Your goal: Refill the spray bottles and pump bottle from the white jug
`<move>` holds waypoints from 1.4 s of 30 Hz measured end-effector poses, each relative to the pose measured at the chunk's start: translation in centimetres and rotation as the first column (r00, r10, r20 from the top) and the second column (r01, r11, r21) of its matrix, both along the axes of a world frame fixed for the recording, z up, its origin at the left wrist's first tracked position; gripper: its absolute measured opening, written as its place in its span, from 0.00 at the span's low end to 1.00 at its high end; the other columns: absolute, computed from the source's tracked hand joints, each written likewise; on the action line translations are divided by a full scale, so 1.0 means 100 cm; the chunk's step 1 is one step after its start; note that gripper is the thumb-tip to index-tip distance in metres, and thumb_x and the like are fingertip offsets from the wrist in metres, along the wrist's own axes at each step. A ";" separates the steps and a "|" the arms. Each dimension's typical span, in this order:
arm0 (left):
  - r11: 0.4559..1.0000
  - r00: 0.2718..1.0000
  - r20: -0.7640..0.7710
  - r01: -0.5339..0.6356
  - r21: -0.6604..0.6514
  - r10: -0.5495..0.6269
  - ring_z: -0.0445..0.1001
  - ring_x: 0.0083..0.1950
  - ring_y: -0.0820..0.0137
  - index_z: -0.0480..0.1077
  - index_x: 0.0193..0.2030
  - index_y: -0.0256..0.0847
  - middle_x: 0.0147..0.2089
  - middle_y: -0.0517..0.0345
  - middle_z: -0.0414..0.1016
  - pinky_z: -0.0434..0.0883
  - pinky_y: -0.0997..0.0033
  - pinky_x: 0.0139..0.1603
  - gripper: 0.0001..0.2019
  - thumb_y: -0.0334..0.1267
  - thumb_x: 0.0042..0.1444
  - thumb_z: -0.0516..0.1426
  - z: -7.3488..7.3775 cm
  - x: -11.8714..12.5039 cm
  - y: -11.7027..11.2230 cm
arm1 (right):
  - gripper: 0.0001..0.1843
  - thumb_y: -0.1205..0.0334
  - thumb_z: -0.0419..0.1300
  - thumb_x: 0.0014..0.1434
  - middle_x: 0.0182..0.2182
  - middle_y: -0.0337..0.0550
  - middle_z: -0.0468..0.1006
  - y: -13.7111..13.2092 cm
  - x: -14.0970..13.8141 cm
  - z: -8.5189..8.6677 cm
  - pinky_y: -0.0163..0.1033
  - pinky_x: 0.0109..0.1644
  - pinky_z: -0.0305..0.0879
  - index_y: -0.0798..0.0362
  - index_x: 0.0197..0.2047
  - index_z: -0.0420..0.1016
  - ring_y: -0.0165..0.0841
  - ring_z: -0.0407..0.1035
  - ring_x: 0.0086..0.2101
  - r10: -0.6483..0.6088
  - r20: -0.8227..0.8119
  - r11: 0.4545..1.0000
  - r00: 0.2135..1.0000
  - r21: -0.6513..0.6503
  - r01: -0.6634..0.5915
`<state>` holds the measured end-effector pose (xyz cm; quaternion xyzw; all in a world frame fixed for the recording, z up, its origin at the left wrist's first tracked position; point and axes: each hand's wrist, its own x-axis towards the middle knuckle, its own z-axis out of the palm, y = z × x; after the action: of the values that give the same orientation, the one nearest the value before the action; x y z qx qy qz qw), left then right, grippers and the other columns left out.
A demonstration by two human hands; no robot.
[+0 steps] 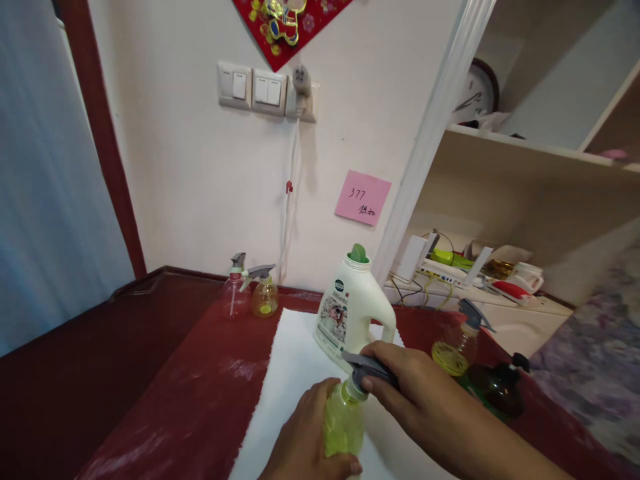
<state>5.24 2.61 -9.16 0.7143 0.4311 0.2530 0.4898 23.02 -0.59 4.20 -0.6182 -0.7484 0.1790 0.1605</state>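
Note:
Low in the middle of the view, a spray bottle [345,420] with yellow-green liquid stands over a white sheet [280,400]. My left hand [310,433] is wrapped round its body. Closed on its grey trigger head [367,371] is my right hand [407,380], at the bottle's neck. The head sits on the neck; whether it is screwed tight cannot be made out. Just behind, a large cream jug [353,307] with a side handle and a printed label stands upright, a green piece [357,253] showing in its open mouth.
At the back left stand a pink spray bottle [235,297] and a small yellowish one [265,299]. On the right are another spray bottle [455,350] and a dark pump bottle [500,387]. A dark red cover [200,393] lies under the sheet. A white router [440,270] occupies the shelf.

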 end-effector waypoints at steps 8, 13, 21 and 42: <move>1.000 1.000 0.004 -0.005 -0.026 0.005 0.60 0.66 0.54 0.58 0.66 0.37 0.65 0.44 0.64 0.57 0.61 0.67 0.45 0.30 0.38 0.68 0.008 0.001 -0.003 | 0.04 0.61 0.56 0.63 0.37 0.44 0.81 0.003 -0.010 0.000 0.41 0.39 0.61 0.49 0.38 0.72 0.39 0.73 0.36 0.017 0.080 1.000 0.997 -0.017 -0.016; 0.999 1.000 0.015 -0.024 -0.042 0.025 0.60 0.66 0.53 0.59 0.65 0.37 0.65 0.44 0.64 0.57 0.59 0.67 0.44 0.30 0.39 0.68 0.011 0.001 -0.006 | 0.06 0.62 0.55 0.64 0.37 0.42 0.80 0.001 -0.006 -0.002 0.41 0.39 0.61 0.48 0.39 0.73 0.38 0.72 0.36 0.043 0.069 0.999 0.997 0.012 -0.044; 0.999 0.999 0.035 -0.038 -0.024 0.039 0.62 0.65 0.52 0.60 0.65 0.38 0.64 0.44 0.66 0.58 0.58 0.67 0.44 0.31 0.39 0.69 0.008 0.000 -0.007 | 0.05 0.63 0.54 0.64 0.37 0.43 0.79 -0.001 -0.009 -0.007 0.39 0.36 0.58 0.49 0.38 0.71 0.36 0.71 0.33 0.062 0.125 0.998 0.990 0.017 -0.064; 0.954 0.942 0.184 -0.294 0.052 0.280 0.71 0.53 0.54 0.69 0.41 0.43 0.47 0.53 0.77 0.66 0.59 0.53 0.15 0.39 0.45 0.64 0.058 0.015 -0.015 | 0.08 0.64 0.54 0.64 0.38 0.42 0.81 -0.003 -0.013 0.000 0.38 0.35 0.55 0.49 0.41 0.74 0.38 0.74 0.36 0.081 0.190 0.994 0.978 0.058 -0.094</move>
<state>6.78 1.09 -3.36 0.6378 0.4755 0.4002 0.4550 21.77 -0.90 4.17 -0.5929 -0.7923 0.1019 0.1021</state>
